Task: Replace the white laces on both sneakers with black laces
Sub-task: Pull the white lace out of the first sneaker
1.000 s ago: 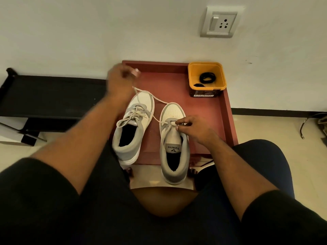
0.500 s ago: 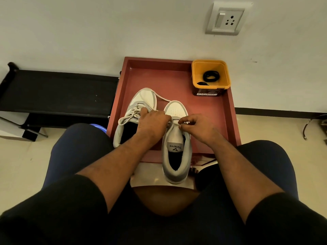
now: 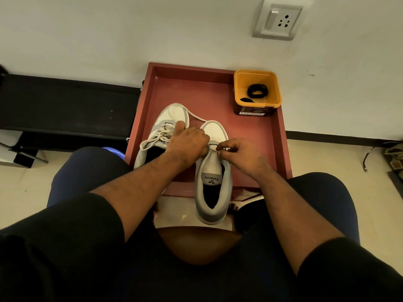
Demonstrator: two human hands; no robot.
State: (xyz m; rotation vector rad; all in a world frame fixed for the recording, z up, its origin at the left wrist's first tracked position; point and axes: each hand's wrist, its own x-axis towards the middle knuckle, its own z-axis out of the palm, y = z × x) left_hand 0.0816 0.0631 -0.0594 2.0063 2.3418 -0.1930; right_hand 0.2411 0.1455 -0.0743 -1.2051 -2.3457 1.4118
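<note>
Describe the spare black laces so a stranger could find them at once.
Start at the red tray against the wall. In its far right corner stands a yellow tub. The black laces lie coiled in its bottom, the only dark loops there; the sneakers' laces are white.

A home interior: plain white painted wall [image 3: 109,29] with a white switch-and-socket plate [image 3: 278,19], black skirting strip [image 3: 340,136], and beige tiled floor [image 3: 322,158].

Two grey-white sneakers [image 3: 212,168] side by side; white lace [image 3: 196,117] trails loose; black laces [image 3: 257,91] coiled, apparently.
</note>
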